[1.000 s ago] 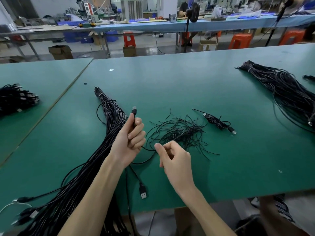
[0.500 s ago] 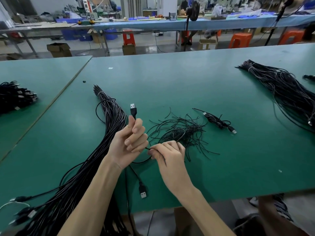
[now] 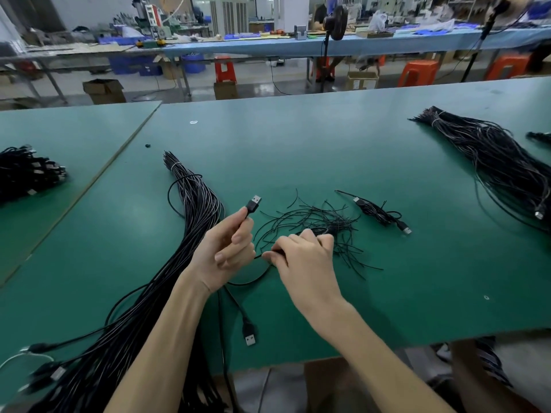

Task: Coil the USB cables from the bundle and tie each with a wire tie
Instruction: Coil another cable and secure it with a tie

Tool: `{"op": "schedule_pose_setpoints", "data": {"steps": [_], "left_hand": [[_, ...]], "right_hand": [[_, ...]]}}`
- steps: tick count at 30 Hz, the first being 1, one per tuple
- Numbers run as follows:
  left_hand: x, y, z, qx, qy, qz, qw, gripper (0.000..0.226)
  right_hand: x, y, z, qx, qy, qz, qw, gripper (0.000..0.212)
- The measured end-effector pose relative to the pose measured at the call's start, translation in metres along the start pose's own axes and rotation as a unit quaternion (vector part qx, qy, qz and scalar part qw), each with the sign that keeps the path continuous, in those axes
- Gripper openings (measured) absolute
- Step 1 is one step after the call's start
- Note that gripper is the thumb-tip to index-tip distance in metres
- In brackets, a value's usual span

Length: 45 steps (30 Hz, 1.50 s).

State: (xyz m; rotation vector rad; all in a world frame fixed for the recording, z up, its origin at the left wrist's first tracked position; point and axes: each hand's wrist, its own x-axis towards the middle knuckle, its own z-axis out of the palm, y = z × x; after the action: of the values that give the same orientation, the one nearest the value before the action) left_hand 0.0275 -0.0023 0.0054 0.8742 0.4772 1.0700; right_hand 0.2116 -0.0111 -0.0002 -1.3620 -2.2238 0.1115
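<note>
My left hand point(image 3: 223, 251) grips a black USB cable just below its plug point(image 3: 253, 204), which sticks up past my fingers. My right hand point(image 3: 304, 257) pinches the same cable a little to the right, fingers curled, above a slack loop point(image 3: 253, 280) on the green table point(image 3: 298, 150). The cable's other plug point(image 3: 249, 335) hangs near the table's front edge. A long bundle of black cables point(image 3: 190, 210) lies to the left of my hands. A loose pile of black wire ties point(image 3: 322, 225) sits just beyond my right hand.
One coiled, tied cable point(image 3: 378, 214) lies right of the wire ties. Another big cable bundle point(image 3: 501, 162) stretches along the far right. Coiled cables are heaped point(image 3: 26, 171) on the neighbouring table at left. Workbenches and orange stools stand behind.
My right hand moved left to the cable and closed on it beside my left hand. My left hand tilted the plug to the right.
</note>
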Motion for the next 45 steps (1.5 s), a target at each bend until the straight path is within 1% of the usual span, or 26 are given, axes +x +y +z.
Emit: {"op": "schedule_pose_setpoints", "data": {"steps": [2,4,5,7,10,13,15,17,18,20,23,25,27,30,32,35,38,41,45], "left_hand": [[0.001,-0.002,0.0,0.065,0.03,-0.009,0.997,0.052],[0.003,-0.006,0.001,0.165,0.071,-0.027,0.983,0.063],[0.003,-0.008,0.002,0.214,0.087,-0.035,0.972,0.064],[0.006,-0.013,0.006,0.29,0.096,-0.044,0.951,0.059],[0.009,-0.02,0.01,0.342,0.077,-0.057,0.935,0.056],[0.01,-0.023,0.01,0.365,0.072,-0.043,0.927,0.058],[0.009,-0.021,0.007,0.345,0.084,-0.02,0.935,0.058],[0.008,-0.019,0.005,0.3,0.079,0.013,0.95,0.057],[0.009,-0.019,0.004,0.29,0.074,0.023,0.954,0.055],[0.01,-0.021,0.004,0.303,0.059,0.028,0.951,0.052],[0.013,-0.026,0.003,0.336,0.037,0.019,0.941,0.051],[0.014,-0.027,0.002,0.329,0.05,0.023,0.943,0.05],[0.014,-0.027,0.004,0.31,0.084,0.034,0.946,0.048],[0.015,-0.027,0.008,0.297,0.138,0.048,0.944,0.046],[0.014,-0.026,0.014,0.283,0.153,0.063,0.945,0.048],[0.011,-0.02,0.017,0.204,0.168,0.08,0.961,0.053],[0.011,-0.018,0.016,0.14,0.162,0.089,0.973,0.054],[0.011,-0.018,0.018,0.073,0.163,0.089,0.98,0.053],[0.01,-0.016,0.02,0.021,0.185,0.091,0.978,0.048]], "right_hand": [[0.008,0.006,-0.006,-0.056,-0.027,-0.019,0.998,0.038],[0.011,0.013,-0.012,-0.085,-0.041,-0.022,0.995,0.042],[0.011,0.018,-0.014,-0.09,-0.043,-0.018,0.995,0.042],[0.01,0.026,-0.018,-0.095,-0.044,-0.008,0.995,0.044],[0.013,0.029,-0.022,-0.079,-0.055,0.006,0.995,0.044],[0.023,0.02,-0.028,-0.009,-0.064,0.027,0.998,0.035],[0.03,0.016,-0.033,0.098,-0.08,0.069,0.99,0.029],[0.034,0.016,-0.039,0.221,-0.087,0.118,0.964,0.029],[0.036,0.016,-0.041,0.26,-0.088,0.132,0.952,0.03],[0.04,0.017,-0.046,0.305,-0.089,0.149,0.936,0.033],[0.045,0.019,-0.048,0.345,-0.077,0.172,0.919,0.035],[0.044,0.019,-0.047,0.374,-0.071,0.179,0.907,0.034],[0.041,0.016,-0.045,0.396,-0.074,0.166,0.9,0.033],[0.034,0.008,-0.039,0.368,-0.072,0.124,0.919,0.028],[0.029,0.001,-0.035,0.358,-0.072,0.099,0.926,0.025],[0.022,-0.008,-0.028,0.372,-0.066,0.082,0.922,0.024],[0.014,-0.014,-0.019,0.392,-0.065,0.088,0.913,0.022],[0.008,-0.016,-0.009,0.441,-0.075,0.099,0.889,0.022],[0.001,-0.016,0.0,0.478,-0.091,0.107,0.867,0.031]]}}
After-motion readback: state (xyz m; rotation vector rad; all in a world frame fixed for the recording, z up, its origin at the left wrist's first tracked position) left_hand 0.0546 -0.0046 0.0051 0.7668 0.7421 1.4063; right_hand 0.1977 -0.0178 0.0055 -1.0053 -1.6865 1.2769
